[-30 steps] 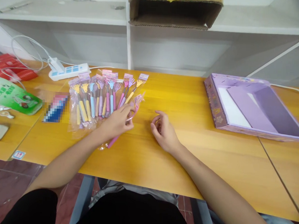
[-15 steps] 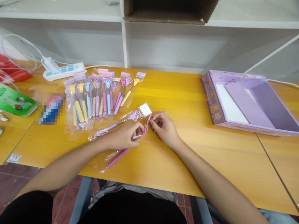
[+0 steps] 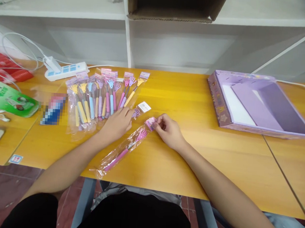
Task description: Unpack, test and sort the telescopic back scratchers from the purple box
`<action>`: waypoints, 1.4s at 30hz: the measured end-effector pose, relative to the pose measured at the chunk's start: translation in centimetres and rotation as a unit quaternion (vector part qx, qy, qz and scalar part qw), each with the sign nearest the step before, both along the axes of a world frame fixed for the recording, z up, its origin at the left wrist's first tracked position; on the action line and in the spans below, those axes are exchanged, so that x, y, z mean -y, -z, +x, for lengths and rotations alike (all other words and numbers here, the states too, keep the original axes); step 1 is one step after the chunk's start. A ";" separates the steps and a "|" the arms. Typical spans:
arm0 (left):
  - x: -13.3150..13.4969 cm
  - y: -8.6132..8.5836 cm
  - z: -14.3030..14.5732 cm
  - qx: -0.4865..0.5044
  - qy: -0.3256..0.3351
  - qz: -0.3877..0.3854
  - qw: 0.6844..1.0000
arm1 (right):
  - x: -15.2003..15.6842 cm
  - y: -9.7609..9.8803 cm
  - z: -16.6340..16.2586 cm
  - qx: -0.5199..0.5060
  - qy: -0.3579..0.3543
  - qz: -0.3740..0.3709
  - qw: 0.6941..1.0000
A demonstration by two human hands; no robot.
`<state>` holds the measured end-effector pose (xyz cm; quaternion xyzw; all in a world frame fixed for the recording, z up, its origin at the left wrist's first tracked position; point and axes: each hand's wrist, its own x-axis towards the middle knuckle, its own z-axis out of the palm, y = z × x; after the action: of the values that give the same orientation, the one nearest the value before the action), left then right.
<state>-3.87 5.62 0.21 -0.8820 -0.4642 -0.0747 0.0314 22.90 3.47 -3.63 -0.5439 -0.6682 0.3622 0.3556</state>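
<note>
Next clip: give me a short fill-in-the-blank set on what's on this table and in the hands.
1. The right hand pinches the top end of a packet holding a ____ back scratcher.
2. A ____ label pokes out past the left hand, on a second packet.
3. The open purple box lies to the person's ____.
4. The cardboard box sits on a white ____.
Missing words: pink; white; right; shelf.
</note>
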 end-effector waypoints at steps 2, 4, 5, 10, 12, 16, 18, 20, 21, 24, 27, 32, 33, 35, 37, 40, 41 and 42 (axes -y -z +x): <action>-0.2 -0.1 -0.2 -0.011 -0.007 0.005 1.000 | 0.1 -0.1 -0.1 0.002 -0.004 0.003 1.000; -0.3 -0.2 -0.4 -0.024 -0.016 0.006 1.000 | 0.1 -0.1 -0.1 0.004 -0.010 0.005 1.000; -0.4 -0.2 -0.5 -0.028 -0.020 0.003 0.999 | 0.1 -0.1 -0.1 0.004 -0.011 0.006 1.000; -0.8 -0.8 -1.0 0.000 -0.073 -0.043 0.996 | 0.2 -0.2 -0.1 0.008 -0.009 0.012 1.000; -0.9 -1.1 -1.1 -0.002 -0.043 -0.061 0.997 | 0.2 -0.3 -0.1 0.010 -0.012 0.012 1.000; -0.6 -1.2 -1.1 -0.017 0.037 -0.055 0.998 | 0.3 -0.4 -0.2 0.017 -0.018 0.006 1.000; -0.5 -1.0 -1.1 -0.003 0.027 -0.060 0.998 | 0.3 -0.4 -0.2 0.021 -0.018 0.007 1.000; -0.5 -0.9 -1.4 0.022 0.009 -0.078 0.997 | 0.3 -0.3 -0.1 0.024 -0.019 0.012 0.999; -0.6 -1.0 -1.5 0.035 -0.001 -0.088 0.995 | 0.3 -0.3 -0.1 0.025 -0.019 0.014 0.999; -0.9 -1.3 -2.0 0.065 -0.024 -0.087 0.994 | 0.3 -0.3 -0.1 0.020 -0.019 0.020 0.999; -1.1 -1.9 -2.1 0.053 -0.015 -0.004 0.998 | 0.3 -0.4 -0.2 0.012 -0.015 0.024 1.000; 0.1 -2.4 -0.5 0.142 -0.015 0.018 0.990 | 0.4 -0.5 -0.1 0.003 -0.005 0.029 1.000; 0.6 -2.3 -0.1 0.184 -0.009 -0.045 0.982 | 0.4 -0.5 -0.1 -0.001 -0.004 0.030 1.000; 1.7 -1.7 1.0 0.258 0.002 -0.198 0.946 | 0.4 -0.4 0.0 -0.009 0.001 0.042 0.999; 2.4 -0.9 1.9 0.295 0.003 -0.307 0.905 | 0.3 -0.3 0.1 -0.013 0.008 0.062 0.998; 2.7 0.4 2.6 0.335 0.015 -0.368 0.867 | 0.2 -0.3 0.4 -0.015 0.021 0.082 0.996; 2.6 0.7 2.7 0.354 0.024 -0.382 0.853 | 0.1 -0.3 0.4 -0.019 0.028 0.085 0.996; 2.4 0.9 2.7 0.372 0.034 -0.398 0.838 | 0.1 -0.4 0.5 -0.023 0.035 0.087 0.995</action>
<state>-1.16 3.19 -0.68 -0.7393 -0.4007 -0.2073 -0.4999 23.38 3.35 -3.26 -0.5255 -0.6691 0.3024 0.4297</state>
